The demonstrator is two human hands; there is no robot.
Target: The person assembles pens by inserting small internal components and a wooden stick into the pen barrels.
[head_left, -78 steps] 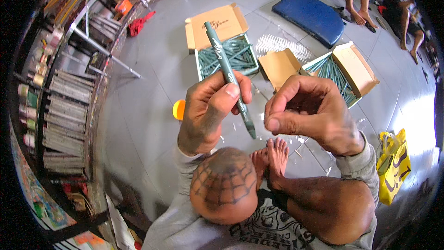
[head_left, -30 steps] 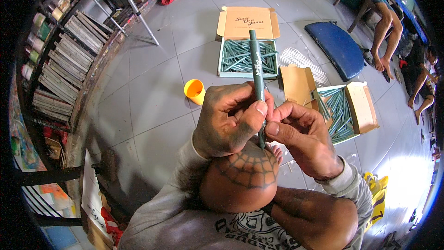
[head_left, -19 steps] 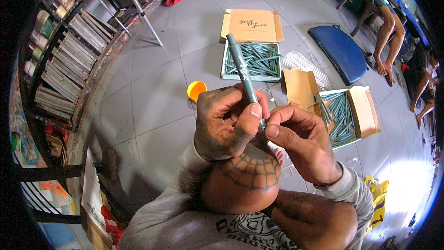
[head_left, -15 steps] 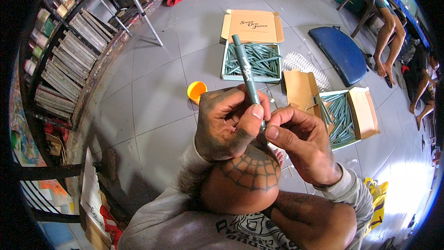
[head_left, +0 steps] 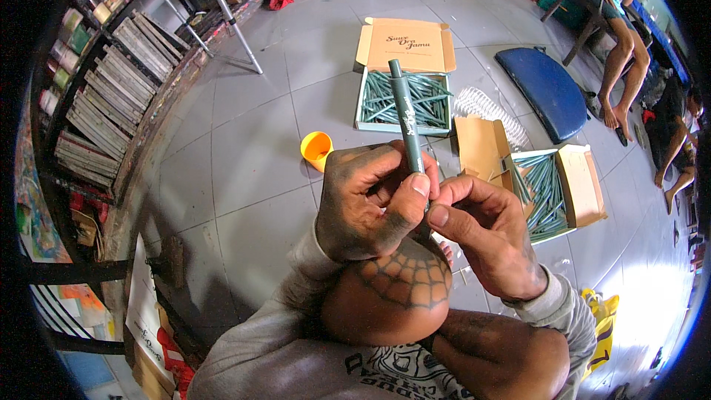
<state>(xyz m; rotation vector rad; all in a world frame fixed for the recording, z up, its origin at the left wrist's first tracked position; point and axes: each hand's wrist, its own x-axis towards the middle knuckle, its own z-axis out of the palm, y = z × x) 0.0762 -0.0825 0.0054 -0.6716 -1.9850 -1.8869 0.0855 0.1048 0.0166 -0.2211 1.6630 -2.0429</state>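
My left hand (head_left: pixel 370 200) is closed round a dark green pen (head_left: pixel 406 112) with pale lettering on its barrel. The pen stands nearly upright above my raised knee, leaning slightly left at its top. At its lower end my right hand (head_left: pixel 489 230) pinches with thumb and forefinger; the fingertips cover that end, so I cannot tell whether a small part sits between them. Beyond my hands is an open cardboard box (head_left: pixel 368 124) full of similar green pens. A second open box (head_left: pixel 581 185) of green pens lies to the right.
A yellow cup (head_left: pixel 316 150) stands on the grey tiled floor left of the boxes. Near the right box lie a coil of clear plastic (head_left: pixel 489 107) and a blue cushion (head_left: pixel 544 92). Shelves of stacked frames (head_left: pixel 111 115) line the left. Other people sit at the far right.
The pen's top has shifted a little to the right, and the pen stands slightly more upright. Both hands keep their grip in nearly the same place.
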